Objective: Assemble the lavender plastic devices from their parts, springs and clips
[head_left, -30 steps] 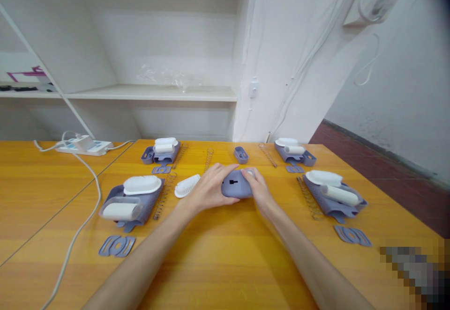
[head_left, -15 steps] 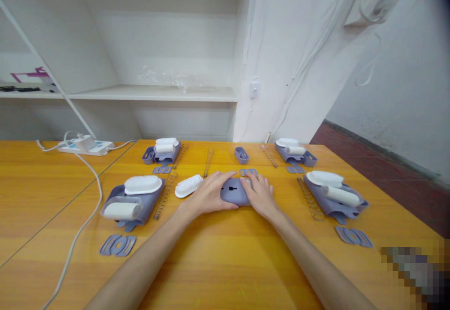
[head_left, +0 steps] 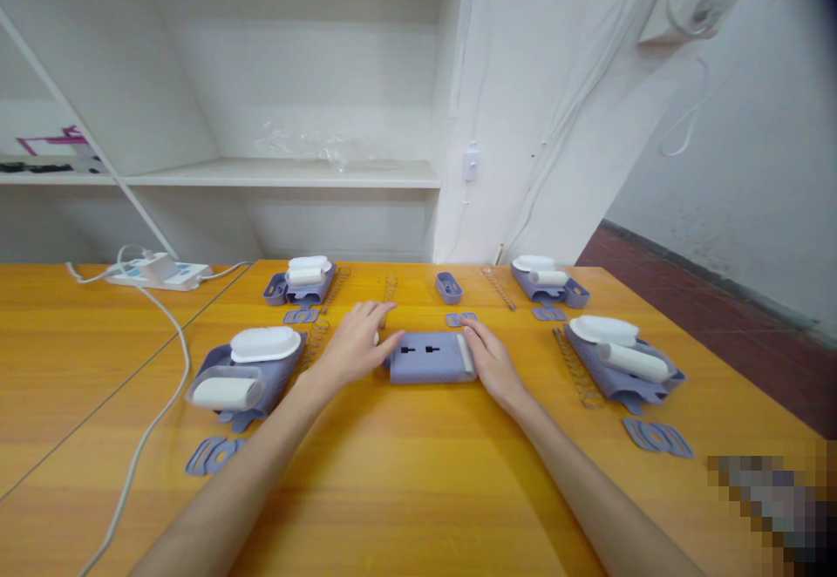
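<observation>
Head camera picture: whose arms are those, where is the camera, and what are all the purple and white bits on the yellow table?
The camera sits on a person's head and looks down, so the two arms are that person's own. There is no machine here. The left hand lies flat by the left end of a purple block, and the right hand touches its right end. Neither lifts it; it rests on the wooden table. Around it lie purple trays with white parts on them, thin metal springs, flat purple pieces, and a white power strip with its cord.
</observation>
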Tool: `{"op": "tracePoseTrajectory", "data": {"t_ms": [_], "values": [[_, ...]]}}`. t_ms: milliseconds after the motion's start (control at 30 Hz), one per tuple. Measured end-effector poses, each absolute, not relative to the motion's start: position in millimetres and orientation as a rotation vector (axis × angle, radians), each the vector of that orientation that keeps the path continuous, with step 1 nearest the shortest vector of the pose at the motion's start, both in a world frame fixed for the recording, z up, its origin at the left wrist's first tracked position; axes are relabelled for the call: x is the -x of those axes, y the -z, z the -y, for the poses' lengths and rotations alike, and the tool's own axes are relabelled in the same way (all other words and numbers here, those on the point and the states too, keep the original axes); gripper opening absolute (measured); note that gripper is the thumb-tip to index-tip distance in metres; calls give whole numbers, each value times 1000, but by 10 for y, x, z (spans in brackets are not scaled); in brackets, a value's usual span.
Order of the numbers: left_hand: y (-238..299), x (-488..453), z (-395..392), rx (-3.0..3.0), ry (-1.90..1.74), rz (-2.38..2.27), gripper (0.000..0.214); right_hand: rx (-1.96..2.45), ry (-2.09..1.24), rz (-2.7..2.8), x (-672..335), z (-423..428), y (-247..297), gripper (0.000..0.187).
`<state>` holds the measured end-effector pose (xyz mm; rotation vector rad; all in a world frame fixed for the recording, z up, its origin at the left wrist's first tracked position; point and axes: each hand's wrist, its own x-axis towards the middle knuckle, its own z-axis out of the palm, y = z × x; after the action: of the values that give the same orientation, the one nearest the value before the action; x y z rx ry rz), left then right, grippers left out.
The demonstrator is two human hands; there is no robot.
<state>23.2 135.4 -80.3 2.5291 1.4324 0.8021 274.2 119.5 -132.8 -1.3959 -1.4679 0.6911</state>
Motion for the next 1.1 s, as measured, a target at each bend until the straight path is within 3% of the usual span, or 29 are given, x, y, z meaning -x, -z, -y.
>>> {"op": "tracePoseTrajectory", "data": {"t_ms": [100,200,267,367,567,800,867,967,1100], "values": [[810,-11,-1411,-2443,-466,-1808,55,1379,-697,1452,-2729,-1191,1318,38],[826,87,-1442,-2350,-238,-1830,46,1373,-698,1438,-2716,-1183,1305,38],[812,74,-1458,-2288,-322,-1792,44,1363,-706,1426,-2713,-1178,1297,39],[726,-25,-1486,-2071,-730,-1722,54,1335,-720,1398,-2716,-1176,1288,39],[505,-315,-1437,-1469,-1233,-1068,46,1309,-726,1327,-2713,-1154,1276,40],[499,-401,-1330,-1360,-1251,-861,57,1293,-683,1319,-2688,-1116,1229,39],[507,-386,-1341,-1400,-1242,-865,51,1299,-685,1321,-2696,-1119,1233,38],[524,-392,-1363,-1413,-1226,-1020,36,1307,-626,1359,-2699,-1101,1226,38],[561,-463,-1358,-1357,-1100,-1318,46,1263,-284,1643,-2590,-991,1112,41]]}}
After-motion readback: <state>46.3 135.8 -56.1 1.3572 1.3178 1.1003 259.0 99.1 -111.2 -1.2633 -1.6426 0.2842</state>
